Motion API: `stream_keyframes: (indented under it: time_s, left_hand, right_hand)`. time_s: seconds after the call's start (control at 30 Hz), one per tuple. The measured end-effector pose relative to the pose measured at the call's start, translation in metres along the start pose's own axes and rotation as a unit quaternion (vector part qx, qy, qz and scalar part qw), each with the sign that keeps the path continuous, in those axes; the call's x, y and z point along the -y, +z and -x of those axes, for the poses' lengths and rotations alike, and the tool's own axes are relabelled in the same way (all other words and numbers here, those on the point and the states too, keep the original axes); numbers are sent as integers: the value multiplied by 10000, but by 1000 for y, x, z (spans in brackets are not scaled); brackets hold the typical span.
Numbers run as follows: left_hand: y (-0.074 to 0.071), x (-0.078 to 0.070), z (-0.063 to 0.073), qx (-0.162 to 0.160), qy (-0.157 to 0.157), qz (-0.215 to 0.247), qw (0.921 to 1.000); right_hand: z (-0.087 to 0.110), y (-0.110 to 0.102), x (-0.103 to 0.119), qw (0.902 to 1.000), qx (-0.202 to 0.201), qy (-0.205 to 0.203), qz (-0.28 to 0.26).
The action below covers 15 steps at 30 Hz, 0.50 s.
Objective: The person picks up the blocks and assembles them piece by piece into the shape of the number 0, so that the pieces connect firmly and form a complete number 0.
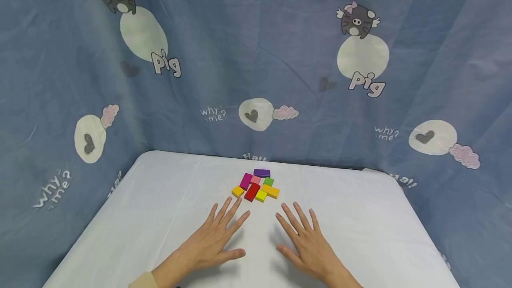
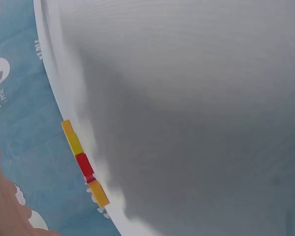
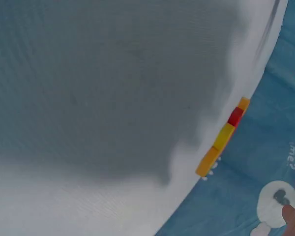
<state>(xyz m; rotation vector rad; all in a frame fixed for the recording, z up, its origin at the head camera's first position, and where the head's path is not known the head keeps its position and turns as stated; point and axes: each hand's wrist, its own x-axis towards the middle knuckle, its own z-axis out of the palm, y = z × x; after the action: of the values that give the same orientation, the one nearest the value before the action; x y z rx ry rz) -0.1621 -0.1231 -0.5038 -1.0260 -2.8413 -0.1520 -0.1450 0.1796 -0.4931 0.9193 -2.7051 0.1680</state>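
Well, left hand (image 1: 218, 237) and right hand (image 1: 310, 246) near 8 blocks (image 1: 252, 192) — each grip wide, empty — “pig”, “why me?” curtain (image 1: 224, 57) beyond.

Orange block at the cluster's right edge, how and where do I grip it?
Probably pinch the orange block by its long sides near the right end, right hand coming from the right: that end juts free, while the yellow block and green block crowd its left.

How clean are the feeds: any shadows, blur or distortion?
Head: blocks fairly crisp, soft shadows near left hand and right hand; left wrist: broad shadow over the table, whose edge bows, likely lens distortion; right wrist: similar shadow and bowed edge, block colours distinct.
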Motion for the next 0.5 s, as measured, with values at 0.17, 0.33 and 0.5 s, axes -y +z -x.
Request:
stream_keyframes:
  time_s: [0.17, 0.33, 0.5]
  left_hand:
    - [4, 1, 0, 7, -81, 119, 9999]
    - [9, 3, -1, -20, -110, 192, 9998]
    - [11, 6, -6, -142, -62, 77, 9999]
  right_hand:
    - [-1, 7, -4, 9988, 210, 297, -333]
    - [-2, 15, -9, 9975, 240, 486, -463]
    - [-8, 19, -12, 9973, 71, 461, -570]
